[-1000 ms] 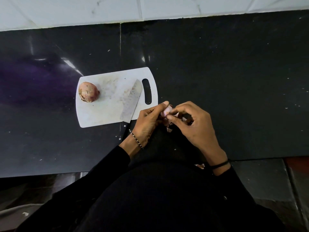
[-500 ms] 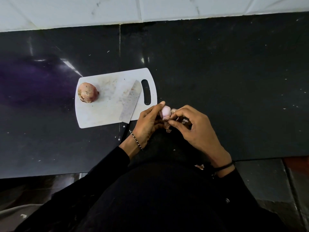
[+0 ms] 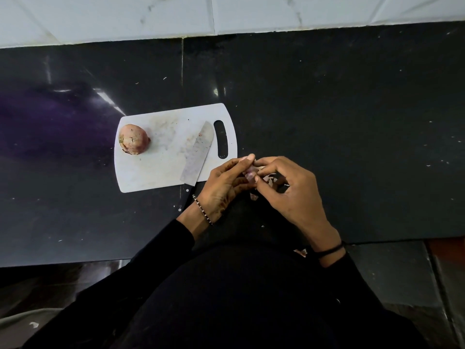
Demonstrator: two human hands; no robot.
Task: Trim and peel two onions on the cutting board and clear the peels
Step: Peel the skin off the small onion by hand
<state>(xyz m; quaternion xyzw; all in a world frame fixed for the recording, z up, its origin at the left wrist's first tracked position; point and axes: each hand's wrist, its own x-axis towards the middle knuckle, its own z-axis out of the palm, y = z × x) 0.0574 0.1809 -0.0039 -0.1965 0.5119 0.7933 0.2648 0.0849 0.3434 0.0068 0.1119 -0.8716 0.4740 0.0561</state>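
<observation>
A small pale-pink onion (image 3: 250, 172) sits between my two hands, just off the right corner of the white cutting board (image 3: 156, 170). My left hand (image 3: 226, 182) grips it from the left, thumb on top. My right hand (image 3: 289, 190) pinches at its skin with curled fingers. Most of this onion is hidden by my fingers. A second onion (image 3: 133, 139), brown-skinned and whole, lies on the board's left end. A knife (image 3: 197, 153) lies on the board with its handle pointing toward me. Loose peels (image 3: 270, 178) lie on the counter under my right hand.
The black counter (image 3: 352, 122) stretches wide to the right and left of the board. A white tiled wall (image 3: 226, 13) runs along the back. One peel scrap (image 3: 301, 252) lies at the counter's front edge by my right wrist.
My hands have kept working the small onion in place; the fingers shifted slightly and less of the onion shows now. The board, knife and second onion have not moved.
</observation>
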